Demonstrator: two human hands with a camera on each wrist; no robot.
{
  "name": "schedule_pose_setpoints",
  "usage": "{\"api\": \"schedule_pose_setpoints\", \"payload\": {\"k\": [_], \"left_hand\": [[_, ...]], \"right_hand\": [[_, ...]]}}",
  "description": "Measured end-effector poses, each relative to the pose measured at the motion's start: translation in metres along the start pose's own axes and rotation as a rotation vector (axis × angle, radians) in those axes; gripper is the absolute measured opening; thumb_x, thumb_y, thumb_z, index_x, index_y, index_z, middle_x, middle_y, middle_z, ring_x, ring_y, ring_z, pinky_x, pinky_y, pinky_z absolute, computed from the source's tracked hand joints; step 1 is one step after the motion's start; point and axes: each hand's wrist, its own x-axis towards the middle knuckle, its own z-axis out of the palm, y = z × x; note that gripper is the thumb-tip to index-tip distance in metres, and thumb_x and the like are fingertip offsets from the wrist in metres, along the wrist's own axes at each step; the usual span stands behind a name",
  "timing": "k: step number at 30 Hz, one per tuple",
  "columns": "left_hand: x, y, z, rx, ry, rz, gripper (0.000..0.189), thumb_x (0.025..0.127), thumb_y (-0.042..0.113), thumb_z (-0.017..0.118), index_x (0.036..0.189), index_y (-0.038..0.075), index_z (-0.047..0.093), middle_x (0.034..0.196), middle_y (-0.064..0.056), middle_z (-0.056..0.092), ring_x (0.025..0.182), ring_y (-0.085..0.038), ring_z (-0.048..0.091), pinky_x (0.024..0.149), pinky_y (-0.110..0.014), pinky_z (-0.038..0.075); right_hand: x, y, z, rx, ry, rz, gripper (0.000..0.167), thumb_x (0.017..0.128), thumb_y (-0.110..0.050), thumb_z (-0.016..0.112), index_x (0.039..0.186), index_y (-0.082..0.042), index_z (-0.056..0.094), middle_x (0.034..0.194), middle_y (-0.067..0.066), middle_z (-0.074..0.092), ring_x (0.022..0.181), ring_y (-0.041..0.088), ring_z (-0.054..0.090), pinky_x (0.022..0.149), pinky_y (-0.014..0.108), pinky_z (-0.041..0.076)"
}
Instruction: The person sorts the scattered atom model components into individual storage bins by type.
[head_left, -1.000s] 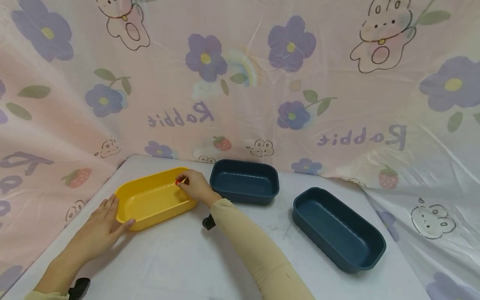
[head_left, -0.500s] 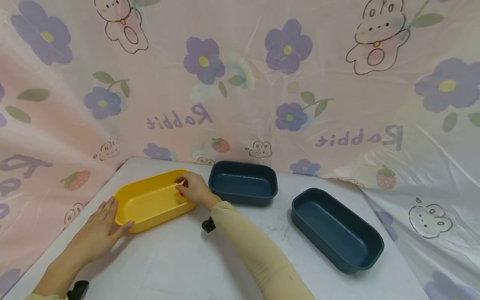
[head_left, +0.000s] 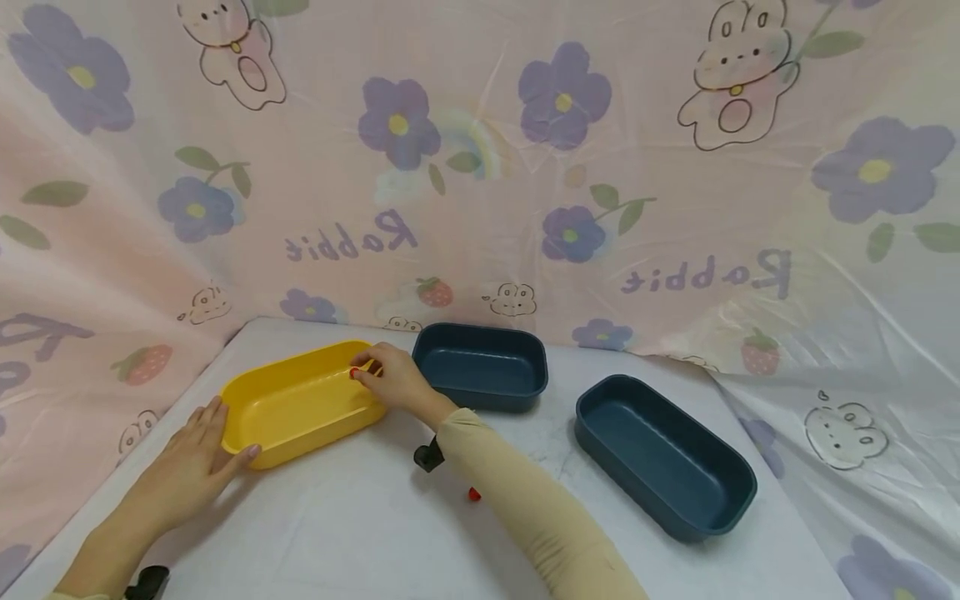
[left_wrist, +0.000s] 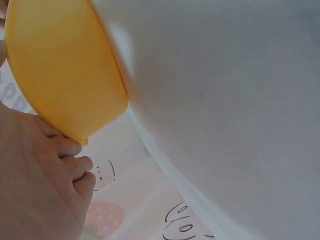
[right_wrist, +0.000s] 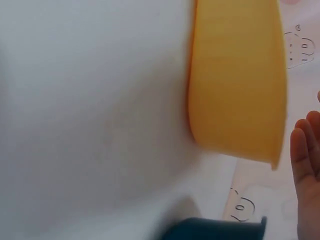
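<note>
In the head view, my right hand (head_left: 399,382) pinches a small red piece (head_left: 354,373) over the right end of a yellow tray (head_left: 300,437); the fingers cover most of the piece, so its kind is unclear. Against the tray's left end rests my left hand (head_left: 186,463), fingers fairly straight and thumb near the front corner. The left wrist view has these fingers (left_wrist: 75,167) touching the tray's rim (left_wrist: 55,131). A second small red object (head_left: 474,494) lies on the table beside my right forearm. The right wrist view shows only some right-hand fingers (right_wrist: 302,155), not the red piece.
One dark blue tray (head_left: 480,396) stands right of the yellow one, close to my right hand. Another dark blue tray (head_left: 663,483) sits angled farther right. A patterned cloth (head_left: 480,200) hangs behind the white table (head_left: 337,525).
My right forearm has shifted slightly right, and the red object on the table now shows beside it. The pinched red piece stays over the yellow tray. My left hand keeps its place.
</note>
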Motion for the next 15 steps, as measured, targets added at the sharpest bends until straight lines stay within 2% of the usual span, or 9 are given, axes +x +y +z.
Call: {"api": "schedule_pose_setpoints", "payload": {"k": [7,12,15], "left_hand": [[0.003,-0.005,0.002,0.000,0.009,0.006,0.095,0.107,0.053,0.049,0.158,-0.017,0.009,0.166,-0.036,-0.003,0.150,-0.061,0.004,0.121,-0.072,0.002],[0.004,-0.006,0.003,-0.007,0.010,0.008,0.095,0.107,0.053,0.049,0.158,-0.017,0.009,0.167,-0.034,-0.004,0.151,-0.061,0.004,0.120,-0.073,0.003],[0.004,-0.006,0.002,-0.011,0.005,0.010,0.095,0.108,0.053,0.048,0.159,-0.016,0.007,0.167,-0.033,-0.005,0.151,-0.061,0.002,0.120,-0.073,0.002]], "right_hand": [[-0.017,-0.002,-0.019,0.004,0.026,-0.090,0.023,0.102,-0.013,0.068,0.123,-0.004,0.072,0.117,0.005,0.068,0.094,0.011,0.063,0.079,0.012,0.053],[-0.030,0.004,-0.029,0.008,0.047,-0.112,0.022,0.101,-0.013,0.070,0.122,-0.006,0.073,0.115,0.001,0.069,0.092,0.006,0.062,0.080,0.012,0.053],[-0.040,0.006,-0.037,0.007,0.052,-0.129,0.021,0.101,-0.012,0.070,0.120,-0.006,0.073,0.114,0.005,0.069,0.091,0.008,0.062,0.079,0.013,0.054]]}}
